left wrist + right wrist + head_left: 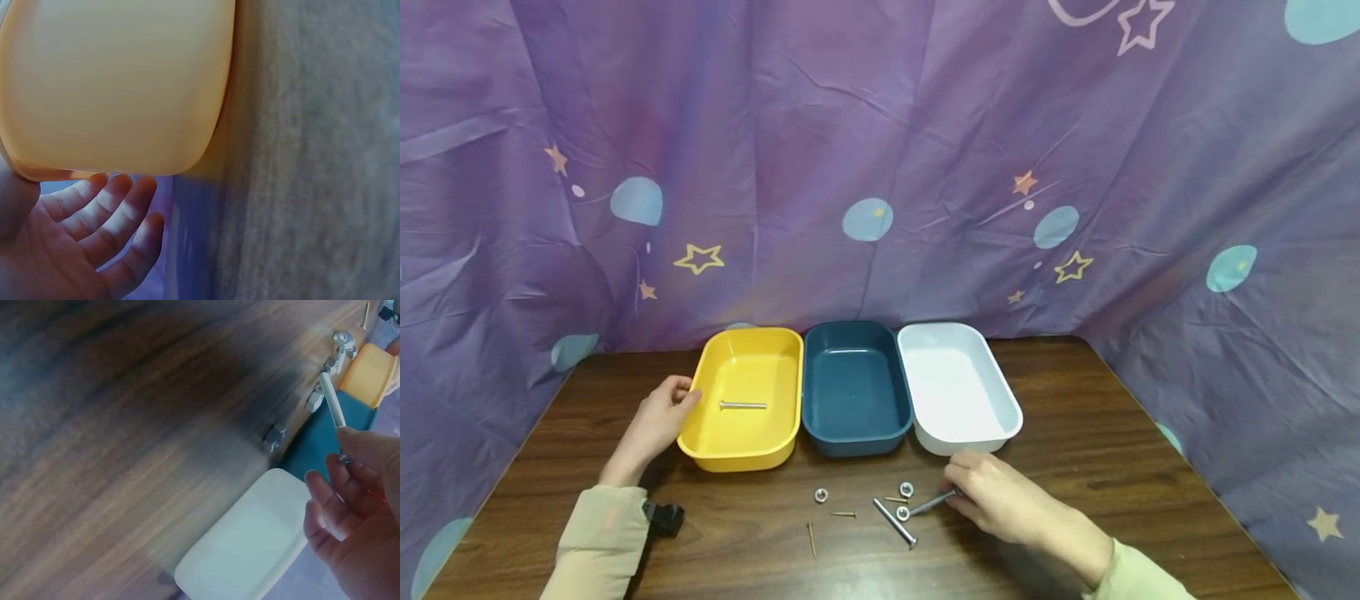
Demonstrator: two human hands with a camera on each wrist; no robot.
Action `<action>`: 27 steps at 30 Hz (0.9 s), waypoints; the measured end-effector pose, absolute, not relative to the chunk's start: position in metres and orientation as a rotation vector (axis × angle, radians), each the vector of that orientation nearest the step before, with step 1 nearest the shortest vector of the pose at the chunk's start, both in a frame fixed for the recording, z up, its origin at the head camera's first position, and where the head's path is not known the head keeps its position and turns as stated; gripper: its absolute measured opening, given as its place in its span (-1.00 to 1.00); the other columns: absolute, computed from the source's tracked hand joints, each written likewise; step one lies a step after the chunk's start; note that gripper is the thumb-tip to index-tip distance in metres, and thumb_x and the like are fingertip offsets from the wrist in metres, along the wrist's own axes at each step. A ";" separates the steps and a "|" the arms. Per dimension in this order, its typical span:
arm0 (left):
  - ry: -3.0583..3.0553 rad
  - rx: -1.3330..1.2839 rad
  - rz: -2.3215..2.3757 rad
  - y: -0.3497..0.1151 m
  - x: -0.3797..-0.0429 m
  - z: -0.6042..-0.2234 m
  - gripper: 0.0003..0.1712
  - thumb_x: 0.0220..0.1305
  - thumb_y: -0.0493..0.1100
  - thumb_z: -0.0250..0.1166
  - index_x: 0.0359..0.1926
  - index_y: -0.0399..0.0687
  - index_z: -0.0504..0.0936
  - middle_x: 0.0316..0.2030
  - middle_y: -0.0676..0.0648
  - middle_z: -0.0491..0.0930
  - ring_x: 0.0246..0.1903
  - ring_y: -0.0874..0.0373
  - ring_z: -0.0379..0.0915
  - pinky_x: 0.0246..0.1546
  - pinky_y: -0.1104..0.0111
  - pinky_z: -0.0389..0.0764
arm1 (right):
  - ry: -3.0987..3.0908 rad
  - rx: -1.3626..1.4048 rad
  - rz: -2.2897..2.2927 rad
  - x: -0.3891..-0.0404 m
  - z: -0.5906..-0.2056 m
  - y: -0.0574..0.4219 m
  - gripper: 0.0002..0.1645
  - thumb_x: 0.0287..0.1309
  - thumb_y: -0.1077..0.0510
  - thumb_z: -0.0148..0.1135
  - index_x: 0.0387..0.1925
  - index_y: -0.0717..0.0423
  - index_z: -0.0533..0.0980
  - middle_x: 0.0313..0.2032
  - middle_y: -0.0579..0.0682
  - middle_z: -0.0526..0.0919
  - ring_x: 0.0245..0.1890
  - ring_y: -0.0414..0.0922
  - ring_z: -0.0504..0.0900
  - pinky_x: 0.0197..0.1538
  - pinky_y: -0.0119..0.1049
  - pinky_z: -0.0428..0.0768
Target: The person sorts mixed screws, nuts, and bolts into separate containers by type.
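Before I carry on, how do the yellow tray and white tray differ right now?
The yellow tray holds a silver bolt; no bolt shows in the white tray. The left hand touches the yellow tray's rim; near the white tray, the right hand holds another bolt. The yellow tray ends the row on the left, the white tray on the right. Both are open-topped with rounded corners.

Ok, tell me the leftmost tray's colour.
The leftmost tray is bright yellow, clearest in the head view.
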State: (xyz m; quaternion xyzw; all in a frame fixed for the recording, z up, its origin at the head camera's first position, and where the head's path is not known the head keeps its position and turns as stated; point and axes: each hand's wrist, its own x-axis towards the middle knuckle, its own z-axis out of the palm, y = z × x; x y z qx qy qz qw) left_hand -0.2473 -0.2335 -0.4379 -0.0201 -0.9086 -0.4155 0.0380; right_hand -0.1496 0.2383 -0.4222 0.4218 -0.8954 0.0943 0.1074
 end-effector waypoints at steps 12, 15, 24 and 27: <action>-2.781 -0.054 -1.275 -0.234 -0.248 -0.439 -0.57 0.47 -0.11 0.06 0.11 -0.43 0.38 -0.13 -0.36 0.54 -0.16 -0.15 0.49 -0.20 0.19 0.46 | -2.499 1.322 0.182 -0.168 -0.402 0.225 -0.72 -0.10 0.31 0.45 -0.52 -0.03 0.48 -0.49 -0.21 0.41 -0.45 -0.24 0.47 -0.39 -0.34 0.48; -2.782 -0.060 -1.283 -0.234 -0.248 -0.439 -0.57 0.47 -0.11 0.06 0.11 -0.43 0.37 -0.13 -0.36 0.54 -0.16 -0.14 0.49 -0.21 0.19 0.46 | -2.472 1.331 0.189 -0.172 -0.393 0.218 -0.71 -0.06 0.31 0.41 -0.54 -0.04 0.44 -0.50 -0.22 0.38 -0.46 -0.24 0.44 -0.39 -0.36 0.47; -2.776 -0.054 -1.288 -0.233 -0.249 -0.440 -0.58 0.46 -0.12 0.08 0.11 -0.42 0.38 -0.13 -0.35 0.55 -0.16 -0.13 0.49 -0.20 0.20 0.47 | -2.367 1.420 0.271 -0.181 -0.372 0.188 -0.79 0.00 0.35 0.36 -0.48 0.02 0.51 -0.46 -0.19 0.44 -0.41 -0.23 0.48 -0.31 -0.35 0.50; -2.779 -0.052 -1.290 -0.235 -0.248 -0.439 -0.57 0.47 -0.11 0.07 0.11 -0.43 0.38 -0.13 -0.35 0.54 -0.16 -0.13 0.49 -0.21 0.20 0.47 | -2.338 1.445 0.292 -0.186 -0.368 0.174 -0.80 0.01 0.34 0.37 -0.46 0.03 0.51 -0.44 -0.17 0.45 -0.40 -0.23 0.47 -0.29 -0.36 0.49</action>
